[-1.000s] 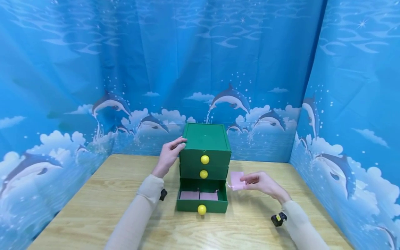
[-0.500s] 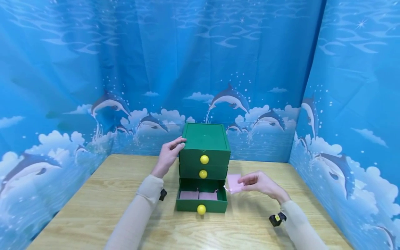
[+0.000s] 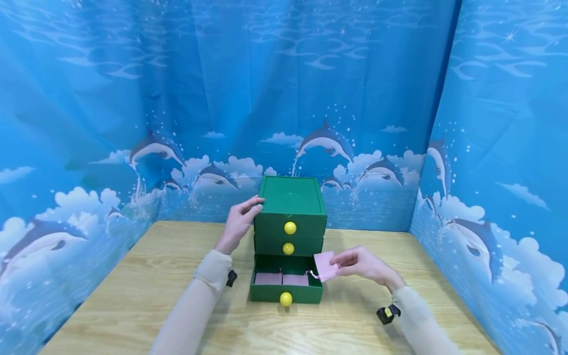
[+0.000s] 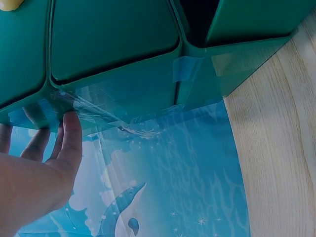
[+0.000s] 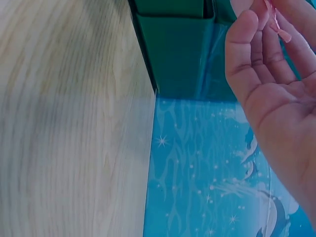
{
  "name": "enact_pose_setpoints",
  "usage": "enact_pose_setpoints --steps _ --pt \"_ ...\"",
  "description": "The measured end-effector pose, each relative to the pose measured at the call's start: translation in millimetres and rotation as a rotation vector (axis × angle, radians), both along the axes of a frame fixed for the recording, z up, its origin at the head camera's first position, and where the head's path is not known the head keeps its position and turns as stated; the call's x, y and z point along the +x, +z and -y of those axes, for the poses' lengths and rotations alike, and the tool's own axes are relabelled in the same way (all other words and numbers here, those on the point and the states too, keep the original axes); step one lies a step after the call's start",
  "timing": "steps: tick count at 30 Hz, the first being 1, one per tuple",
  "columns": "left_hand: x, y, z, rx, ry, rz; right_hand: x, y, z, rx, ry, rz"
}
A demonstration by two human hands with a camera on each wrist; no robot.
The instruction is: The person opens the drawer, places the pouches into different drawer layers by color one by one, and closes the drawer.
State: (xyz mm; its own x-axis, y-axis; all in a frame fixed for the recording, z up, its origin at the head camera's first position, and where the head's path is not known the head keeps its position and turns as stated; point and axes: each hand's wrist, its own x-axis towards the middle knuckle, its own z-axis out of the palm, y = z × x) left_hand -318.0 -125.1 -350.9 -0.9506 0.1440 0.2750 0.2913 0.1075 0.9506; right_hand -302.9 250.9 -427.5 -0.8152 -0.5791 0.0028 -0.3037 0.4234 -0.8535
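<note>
A green drawer cabinet stands on the table, its bottom drawer pulled out. Two flat pink pouches lie side by side in that drawer. My right hand pinches another pink drawstring pouch between thumb and fingers, tilted over the drawer's right wall. Its cord end shows by the fingers in the right wrist view. My left hand touches the cabinet's upper left side; in the left wrist view, its fingertips press on the side wall, without curling round anything.
Yellow ball knobs sit on the drawer fronts; the upper two drawers are closed. The wooden table extends on both sides of the cabinet. A blue dolphin-print curtain hangs behind and to the right.
The right hand has moved left with the pink pouch, from beside the cabinet to the open drawer's right wall. The left hand stays at the cabinet's side.
</note>
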Motion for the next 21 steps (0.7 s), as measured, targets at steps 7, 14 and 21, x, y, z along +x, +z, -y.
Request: enact_pose_setpoints --steps 7,14,21 --pt "-0.6 -0.3 -0.2 -0.001 0.007 0.0 -0.6 -3.0 14 -0.002 0.036 0.018" --pt "-0.3 0.6 0.5 0.0 0.008 0.005 -2.2 -7.7 30 0.034 0.019 -0.008" --pt "0.1 0.8 0.2 -0.001 0.005 0.008 -1.3 -9.9 44 0.06 -0.001 -0.025"
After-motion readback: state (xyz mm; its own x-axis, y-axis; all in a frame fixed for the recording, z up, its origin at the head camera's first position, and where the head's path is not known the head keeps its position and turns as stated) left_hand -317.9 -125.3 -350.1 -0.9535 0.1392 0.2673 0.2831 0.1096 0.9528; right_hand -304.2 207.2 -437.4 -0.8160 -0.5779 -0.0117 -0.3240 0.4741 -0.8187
